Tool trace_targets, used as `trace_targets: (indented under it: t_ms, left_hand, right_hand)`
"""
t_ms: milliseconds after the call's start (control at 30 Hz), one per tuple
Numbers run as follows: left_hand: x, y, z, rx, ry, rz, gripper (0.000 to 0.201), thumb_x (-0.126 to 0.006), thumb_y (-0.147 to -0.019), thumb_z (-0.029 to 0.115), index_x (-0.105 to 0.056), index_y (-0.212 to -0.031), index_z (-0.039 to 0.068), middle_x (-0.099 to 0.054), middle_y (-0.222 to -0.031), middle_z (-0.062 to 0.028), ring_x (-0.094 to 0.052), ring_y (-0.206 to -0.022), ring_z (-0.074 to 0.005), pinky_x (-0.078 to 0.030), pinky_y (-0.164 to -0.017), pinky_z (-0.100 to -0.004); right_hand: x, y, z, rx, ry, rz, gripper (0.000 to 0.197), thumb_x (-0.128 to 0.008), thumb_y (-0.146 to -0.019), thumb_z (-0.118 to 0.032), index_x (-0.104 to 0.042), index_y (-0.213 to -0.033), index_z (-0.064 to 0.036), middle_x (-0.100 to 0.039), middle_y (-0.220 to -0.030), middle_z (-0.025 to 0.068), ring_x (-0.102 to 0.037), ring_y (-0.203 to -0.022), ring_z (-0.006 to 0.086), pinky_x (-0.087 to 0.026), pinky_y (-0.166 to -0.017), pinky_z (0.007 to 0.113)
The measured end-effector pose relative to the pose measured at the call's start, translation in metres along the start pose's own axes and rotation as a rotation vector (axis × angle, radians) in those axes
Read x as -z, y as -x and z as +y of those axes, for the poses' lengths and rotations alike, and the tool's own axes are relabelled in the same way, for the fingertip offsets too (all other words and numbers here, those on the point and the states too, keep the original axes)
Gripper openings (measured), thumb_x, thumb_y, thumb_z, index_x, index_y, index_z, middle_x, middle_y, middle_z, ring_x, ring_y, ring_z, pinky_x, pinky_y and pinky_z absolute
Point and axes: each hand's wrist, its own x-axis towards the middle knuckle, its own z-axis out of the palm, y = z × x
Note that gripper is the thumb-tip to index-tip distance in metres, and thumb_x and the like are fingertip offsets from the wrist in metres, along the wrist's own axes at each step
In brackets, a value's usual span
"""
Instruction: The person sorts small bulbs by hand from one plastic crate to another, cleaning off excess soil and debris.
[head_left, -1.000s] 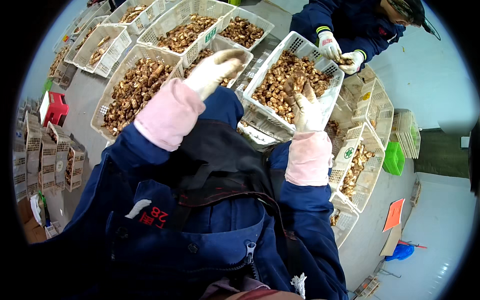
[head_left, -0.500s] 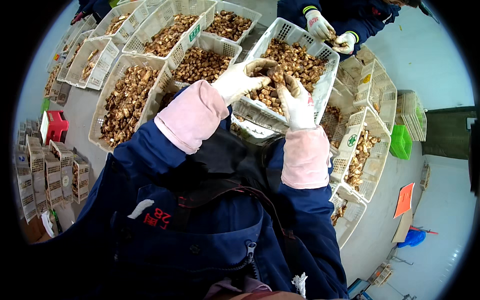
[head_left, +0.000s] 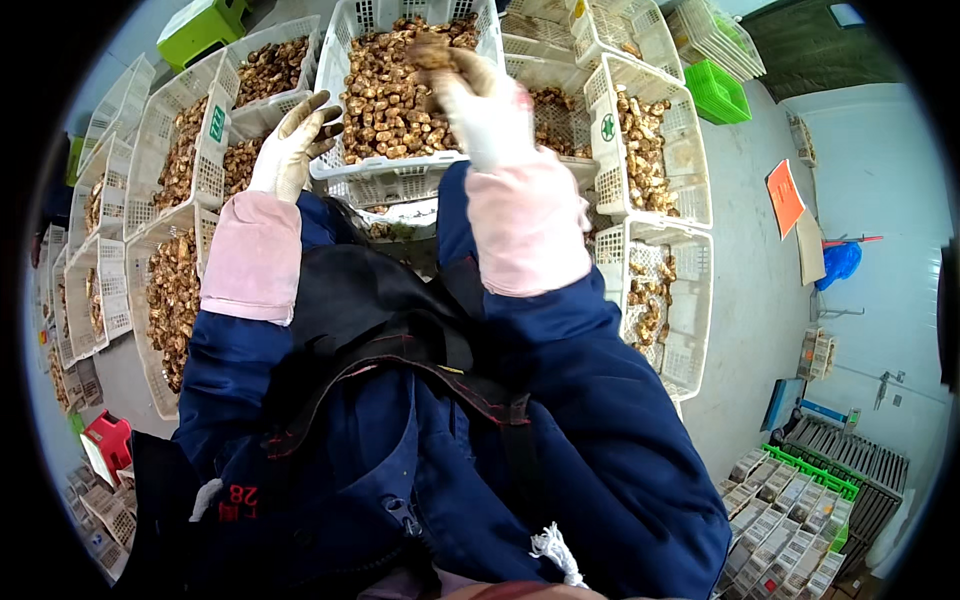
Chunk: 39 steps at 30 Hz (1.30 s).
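My right hand (head_left: pixel 485 110), in a stained white glove, is closed on a brown, knobbly mushroom-like piece (head_left: pixel 430 54), both smeared by motion. It is above the right side of a white plastic crate (head_left: pixel 396 178) heaped with similar brown pieces (head_left: pixel 390 110). Left of that crate, my left hand (head_left: pixel 284 152) is raised with its gloved fingers apart and nothing between them. Pink cuffs cover both wrists.
More white crates with brown pieces stand at the left (head_left: pixel 140 300) and right (head_left: pixel 690 190). Green baskets (head_left: pixel 718 92) sit at the far right, a green stool (head_left: pixel 200 32) at the far left. A red stool (head_left: pixel 108 440) stands nearer on the left.
The view has turned, and the other person's gloved hands are out of it. My left hand has parted from the brown piece and moved left; my right hand keeps hold of it.
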Motion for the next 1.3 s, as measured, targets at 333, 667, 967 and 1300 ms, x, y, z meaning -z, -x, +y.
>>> trace_targets:
  t_ms: [333,667,967,1300]
  left_hand:
    - [-0.006,-0.001,-0.004,-0.047,-0.040,-0.004,0.047,-0.054,-0.099,0.027,-0.044,-0.138,0.002,-0.057,-0.127,-0.0142,-0.060,-0.110,-0.0208,-0.047,-0.092,-0.0299]
    - [-0.043,0.006,-0.004,-0.110,0.136,-0.019,0.048,-0.057,-0.097,0.020,-0.043,-0.137,0.000,-0.057,-0.125,-0.0161,-0.061,-0.107,-0.0224,-0.051,-0.089,-0.0302]
    - [-0.070,0.009,0.026,-0.188,0.549,0.052,0.035,-0.052,-0.098,0.019,-0.053,-0.130,0.004,-0.059,-0.125,-0.0105,-0.057,-0.113,-0.0246,-0.047,-0.093,-0.0321]
    - [-0.039,-0.037,0.029,-0.193,0.874,0.367,0.031,-0.047,-0.100,0.021,-0.054,-0.123,0.001,-0.058,-0.119,-0.0127,-0.058,-0.106,-0.0259,-0.049,-0.089,-0.0337]
  right_hand:
    - [0.237,0.157,0.119,-0.379,-0.080,0.560,0.038,-0.051,-0.099,-0.015,-0.048,-0.134,-0.0024,-0.065,-0.113,0.0107,-0.065,-0.088,0.0171,-0.056,-0.077,0.030]
    - [0.208,0.198,0.141,-0.498,-0.702,0.470,0.035,-0.048,-0.100,-0.029,-0.051,-0.128,-0.0078,-0.060,-0.084,-0.0018,-0.048,-0.062,0.0105,-0.041,-0.055,0.025]
    - [0.200,0.170,0.152,-0.533,-0.512,0.465,0.035,-0.060,-0.093,-0.023,-0.054,-0.123,-0.0053,-0.064,-0.100,0.0066,-0.062,-0.084,0.0169,-0.054,-0.070,0.029]
    - [0.197,0.031,0.139,-0.107,0.613,0.067,0.051,-0.056,-0.097,-0.017,-0.039,-0.142,0.0015,-0.047,-0.141,0.0164,-0.049,-0.127,0.0224,-0.041,-0.105,0.029]
